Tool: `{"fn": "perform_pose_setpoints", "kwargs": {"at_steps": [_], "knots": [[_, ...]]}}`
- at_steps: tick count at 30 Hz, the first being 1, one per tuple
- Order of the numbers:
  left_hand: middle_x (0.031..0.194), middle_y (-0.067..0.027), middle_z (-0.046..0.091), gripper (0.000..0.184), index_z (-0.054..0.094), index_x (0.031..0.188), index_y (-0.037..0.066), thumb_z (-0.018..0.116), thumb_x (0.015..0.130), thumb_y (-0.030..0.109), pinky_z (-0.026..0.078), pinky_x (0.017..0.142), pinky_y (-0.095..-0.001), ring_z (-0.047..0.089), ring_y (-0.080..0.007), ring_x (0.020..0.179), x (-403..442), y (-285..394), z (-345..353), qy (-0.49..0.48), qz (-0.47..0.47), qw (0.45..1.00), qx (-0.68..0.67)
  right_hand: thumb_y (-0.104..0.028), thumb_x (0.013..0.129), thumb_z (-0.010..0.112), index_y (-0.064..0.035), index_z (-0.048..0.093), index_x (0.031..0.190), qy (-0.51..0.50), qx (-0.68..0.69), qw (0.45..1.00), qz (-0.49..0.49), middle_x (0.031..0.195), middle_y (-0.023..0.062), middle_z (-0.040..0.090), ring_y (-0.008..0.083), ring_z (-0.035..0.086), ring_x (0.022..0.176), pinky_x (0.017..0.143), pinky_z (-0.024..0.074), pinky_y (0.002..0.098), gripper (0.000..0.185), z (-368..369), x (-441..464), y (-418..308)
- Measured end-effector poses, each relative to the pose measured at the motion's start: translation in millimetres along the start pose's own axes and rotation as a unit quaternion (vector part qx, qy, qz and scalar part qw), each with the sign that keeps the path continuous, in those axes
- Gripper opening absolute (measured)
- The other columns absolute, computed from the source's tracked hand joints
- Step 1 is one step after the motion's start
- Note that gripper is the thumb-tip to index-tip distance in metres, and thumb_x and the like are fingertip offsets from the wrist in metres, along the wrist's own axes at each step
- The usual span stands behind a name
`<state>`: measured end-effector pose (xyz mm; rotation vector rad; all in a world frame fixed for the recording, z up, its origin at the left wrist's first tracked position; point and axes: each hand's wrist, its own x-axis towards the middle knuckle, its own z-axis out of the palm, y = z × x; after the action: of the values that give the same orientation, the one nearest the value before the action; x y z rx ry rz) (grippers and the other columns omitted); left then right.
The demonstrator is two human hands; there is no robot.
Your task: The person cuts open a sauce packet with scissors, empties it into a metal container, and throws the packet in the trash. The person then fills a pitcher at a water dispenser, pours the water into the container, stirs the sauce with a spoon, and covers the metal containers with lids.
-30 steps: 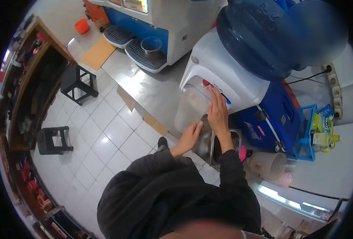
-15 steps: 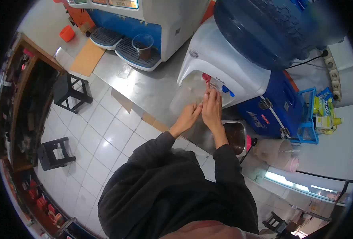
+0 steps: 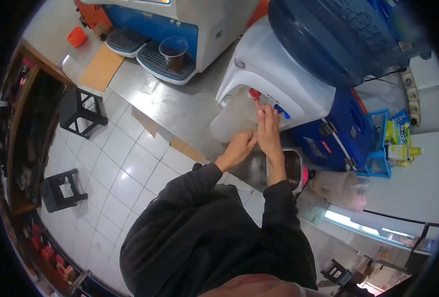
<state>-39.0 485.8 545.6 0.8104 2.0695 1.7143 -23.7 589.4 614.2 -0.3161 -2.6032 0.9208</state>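
Observation:
A translucent plastic pitcher (image 3: 224, 123) stands tilted under the spouts of a white water dispenser (image 3: 279, 64). My left hand (image 3: 240, 147) is closed at the pitcher's right side, apparently round its handle, which is mostly hidden. Just beside it, my right hand (image 3: 269, 131) reaches up with its fingers stretched out. One of its fingertips touches the red tap (image 3: 254, 93). The blue tap (image 3: 282, 112) is next to those fingers. A large blue water bottle (image 3: 318, 44) sits upside down on the dispenser.
A drink machine (image 3: 219, 29) stands at the back, with a clear cup (image 3: 174, 52) of dark liquid on its drip tray. Right of my forearm are a steel container (image 3: 293, 168), a brownish pitcher (image 3: 335, 187) and a blue cooler box (image 3: 323, 141). Black stools (image 3: 80, 111) stand on the tiled floor.
My view has shifted slightly, so the surroundings sit a little further left and up. Both hands keep their places at the pitcher and red tap, the right hand slightly lower.

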Motion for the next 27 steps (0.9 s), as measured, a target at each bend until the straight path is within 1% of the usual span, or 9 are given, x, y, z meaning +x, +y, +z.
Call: {"fn": "perform_pose_setpoints", "kwargs": {"at_steps": [2, 5, 8, 14, 17, 22, 27], "knots": [[0.058, -0.0249, 0.042, 0.036, 0.044, 0.065, -0.006, 0.052, 0.086, 0.022, 0.034, 0.05, -0.0419, 0.037, -0.0335, 0.05, 0.1, -0.4, 1.1, -0.002, -0.016, 1.0, -0.014, -0.027, 0.095, 0.033, -0.0036, 0.047, 0.098, 0.004, -0.022, 1.0, 0.003, 0.091, 0.0134, 0.048, 0.0296, 0.042, 0.092, 0.087, 0.0288, 0.0398, 0.028, 5.5, -0.7, 6.3], [0.058, -0.025, 0.042, 0.036, 0.044, 0.065, -0.007, 0.053, 0.084, 0.022, 0.034, 0.05, -0.0424, 0.038, -0.0341, 0.05, 1.1, -3.7, 2.6, -0.003, -0.026, 0.999, -0.024, -0.027, 0.095, 0.032, -0.0045, 0.048, 0.099, 0.006, -0.017, 1.0, 0.013, 0.091, 0.0131, 0.049, 0.029, 0.041, 0.092, 0.087, 0.0284, 0.0396, 0.028, 2.5, -2.0, -1.0], [0.058, -0.0252, 0.041, 0.036, 0.044, 0.064, -0.007, 0.054, 0.083, 0.022, 0.034, 0.05, -0.0425, 0.039, -0.0341, 0.049, 1.9, -6.3, 4.1, 0.008, -0.011, 0.999, -0.029, -0.023, 0.093, 0.036, -0.002, 0.047, 0.104, -0.026, -0.014, 0.999, 0.019, 0.101, 0.0213, 0.048, 0.0355, 0.041, 0.099, 0.086, 0.0292, 0.0454, 0.026, -0.7, -0.8, -2.5], [0.056, -0.025, 0.039, 0.035, 0.041, 0.062, -0.007, 0.054, 0.082, 0.019, 0.033, 0.048, -0.0422, 0.036, -0.0321, 0.047, 4.7, -20.4, 12.3, 0.025, 0.015, 0.998, -0.063, -0.022, 0.092, 0.037, -0.0022, 0.047, 0.104, -0.027, -0.035, 0.999, 0.017, 0.101, 0.0203, 0.049, 0.0349, 0.041, 0.1, 0.086, 0.0291, 0.045, 0.025, 3.6, 0.7, -2.3], [0.056, -0.0244, 0.039, 0.034, 0.041, 0.062, -0.006, 0.054, 0.081, 0.019, 0.033, 0.048, -0.0417, 0.036, -0.03, 0.047, 5.2, -18.7, 10.9, 0.018, 0.016, 0.998, -0.065, -0.025, 0.094, 0.033, -0.0043, 0.05, 0.1, 0.013, -0.048, 0.998, -0.024, 0.087, 0.0143, 0.05, 0.0297, 0.04, 0.09, 0.083, 0.0291, 0.0411, 0.027, 8.0, 0.9, -0.3], [0.057, -0.0236, 0.043, 0.03, 0.044, 0.065, -0.007, 0.054, 0.081, 0.017, 0.036, 0.05, -0.0396, 0.04, -0.0273, 0.047, 6.8, -26.5, 16.9, 0.016, 0.037, 0.994, -0.1, -0.024, 0.093, 0.034, -0.0041, 0.05, 0.1, 0.008, -0.059, 0.998, -0.021, 0.086, 0.015, 0.05, 0.0305, 0.04, 0.089, 0.082, 0.0292, 0.0417, 0.026, 8.3, 2.1, 2.3], [0.06, -0.0238, 0.047, 0.027, 0.048, 0.069, -0.007, 0.054, 0.082, 0.016, 0.038, 0.053, -0.039, 0.046, -0.0279, 0.05, 6.0, -20.9, 12.4, -0.002, 0.023, 0.997, -0.078, -0.024, 0.093, 0.035, -0.0039, 0.05, 0.102, 0.019, -0.063, 0.998, -0.02, 0.088, 0.0165, 0.05, 0.0312, 0.04, 0.09, 0.083, 0.029, 0.0423, 0.027, 10.8, 0.5, 3.9]]}}
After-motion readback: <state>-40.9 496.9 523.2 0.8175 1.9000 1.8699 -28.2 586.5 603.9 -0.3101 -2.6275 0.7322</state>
